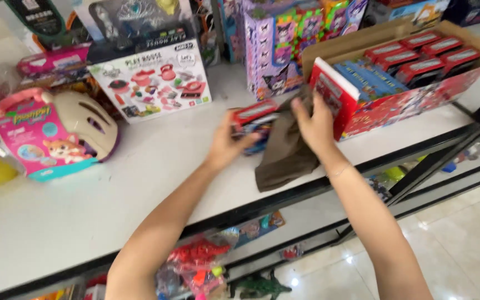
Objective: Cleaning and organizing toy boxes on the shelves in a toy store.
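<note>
My left hand (pixel 226 145) grips a small red and blue toy box (pixel 254 115) lying on the white shelf (pixel 84 205). My right hand (pixel 315 125) presses a brown cloth (pixel 284 153) against that box, and the cloth hangs down to the shelf's front edge. Just right of my right hand stands an open cardboard display carton (pixel 406 100) filled with several similar red boxes (pixel 434 50). The box's far side is hidden by the cloth and my fingers.
A white play-kitchen toy box (pixel 154 80) and a pink helmet package (pixel 51 136) stand to the left. Purple character boxes (pixel 276 47) are behind. Lower shelves hold bagged toys (pixel 201 264), and a green toy crocodile (pixel 259 286) lies near the tiled floor (pixel 462 222).
</note>
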